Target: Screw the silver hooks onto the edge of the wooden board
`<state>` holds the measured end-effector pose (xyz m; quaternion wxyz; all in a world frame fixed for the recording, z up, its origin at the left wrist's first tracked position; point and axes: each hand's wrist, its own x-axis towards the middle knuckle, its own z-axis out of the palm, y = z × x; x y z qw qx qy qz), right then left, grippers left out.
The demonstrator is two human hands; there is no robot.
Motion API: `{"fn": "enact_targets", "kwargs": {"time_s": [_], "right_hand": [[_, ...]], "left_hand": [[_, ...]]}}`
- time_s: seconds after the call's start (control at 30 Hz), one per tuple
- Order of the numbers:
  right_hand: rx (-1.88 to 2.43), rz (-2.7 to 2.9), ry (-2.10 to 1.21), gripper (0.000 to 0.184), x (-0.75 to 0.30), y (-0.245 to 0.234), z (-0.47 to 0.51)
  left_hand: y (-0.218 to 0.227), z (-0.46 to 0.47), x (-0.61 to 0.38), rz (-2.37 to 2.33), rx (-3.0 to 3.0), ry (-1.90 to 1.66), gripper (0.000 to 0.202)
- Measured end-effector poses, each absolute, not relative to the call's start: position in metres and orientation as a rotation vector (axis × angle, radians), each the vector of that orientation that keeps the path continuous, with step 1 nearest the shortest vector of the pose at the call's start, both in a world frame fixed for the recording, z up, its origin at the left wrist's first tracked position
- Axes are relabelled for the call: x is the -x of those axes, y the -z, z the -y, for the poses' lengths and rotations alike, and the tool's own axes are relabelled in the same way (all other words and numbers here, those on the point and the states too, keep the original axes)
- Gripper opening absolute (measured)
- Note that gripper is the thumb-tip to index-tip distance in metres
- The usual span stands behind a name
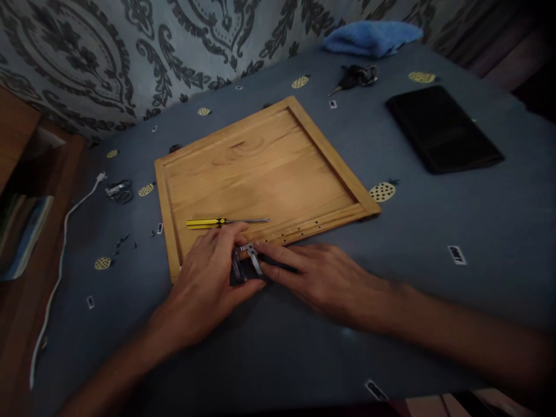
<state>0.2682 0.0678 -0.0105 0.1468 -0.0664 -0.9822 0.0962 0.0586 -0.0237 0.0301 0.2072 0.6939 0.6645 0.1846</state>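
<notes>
My left hand [212,266] curls around a small metal fitting with dark parts [248,255], thumb below it and fingers above. My right hand [324,272] pinches the fitting from the other side, its fingertips on the metal and a dark strip showing between the fingers. The fitting's exact kind is unclear. Both hands are at the near edge of a framed wooden panel [252,174], which lies flat and has several small holes along that edge. A screwdriver with a yellow and black handle [206,222] rests on the panel, just beyond my left hand.
Left of the panel lie several small screws [124,238], a metal and dark piece [119,190] and a white cable [65,231]. Toward the back right are keys [356,76], a blue cloth [373,38] and a black flat case [443,128]. A wooden shelf [56,168] borders the left.
</notes>
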Motion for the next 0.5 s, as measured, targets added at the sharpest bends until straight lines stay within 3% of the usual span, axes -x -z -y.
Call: {"fn": "enact_targets", "kwargs": {"time_s": [0.5], "right_hand": [[0.214, 2.836, -0.337, 0.039, -0.2666, 0.0056, -0.0683]], "left_hand": [[-0.0304, 0.0240, -0.0623, -1.900, -1.933, -0.514, 0.060]]}}
